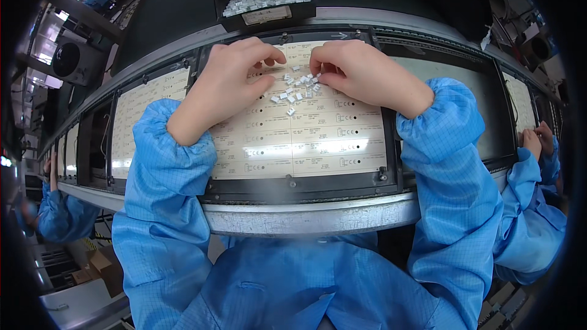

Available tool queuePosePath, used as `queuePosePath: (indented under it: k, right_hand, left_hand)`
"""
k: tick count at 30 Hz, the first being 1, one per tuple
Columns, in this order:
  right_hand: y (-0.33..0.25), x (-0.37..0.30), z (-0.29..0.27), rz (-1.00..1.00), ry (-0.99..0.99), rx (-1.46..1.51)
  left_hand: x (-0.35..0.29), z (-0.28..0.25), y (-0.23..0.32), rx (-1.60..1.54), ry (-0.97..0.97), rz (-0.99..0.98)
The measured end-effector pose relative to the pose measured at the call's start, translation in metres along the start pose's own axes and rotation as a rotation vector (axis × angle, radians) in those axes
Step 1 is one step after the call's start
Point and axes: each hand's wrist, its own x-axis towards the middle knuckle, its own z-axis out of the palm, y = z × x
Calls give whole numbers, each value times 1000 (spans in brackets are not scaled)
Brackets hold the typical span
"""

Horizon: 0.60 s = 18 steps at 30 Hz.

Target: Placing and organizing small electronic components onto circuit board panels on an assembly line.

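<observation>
A pile of small white plastic connectors (298, 90) lies loose on a white printed circuit board panel (293, 151), which is set in a black frame (306, 190). My left hand (235, 82) rests over the panel's left half, fingers curled and thumb held apart from them, with nothing seen between. At the pile's right edge my right hand (361, 73) has its thumb and forefinger brought together among the connectors. Whatever lies between those fingertips is too small to make out.
Beyond the panel stands a black bin (264, 18) full of the same white pieces. Another framed panel (150, 113) sits along the line to the left, and a dark framed opening (449, 98) to the right. Co-workers in blue sleeves (531, 208) are at both sides.
</observation>
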Motion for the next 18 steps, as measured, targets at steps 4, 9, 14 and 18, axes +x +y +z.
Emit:
queuePosePath:
  k: [4,9,14,18]
  right_hand:
    - [-4,2,-3,19,65,-34]
    - [10,0,-12,146,154,44]
    - [29,2,-9,159,210,46]
    - [27,4,-12,153,218,70]
  left_hand:
    - [-5,9,-1,-1,-33,10]
    - [1,15,4,159,75,153]
    - [2,-2,-1,-106,54,-68]
    - [-1,-11,-10,-5,224,-26]
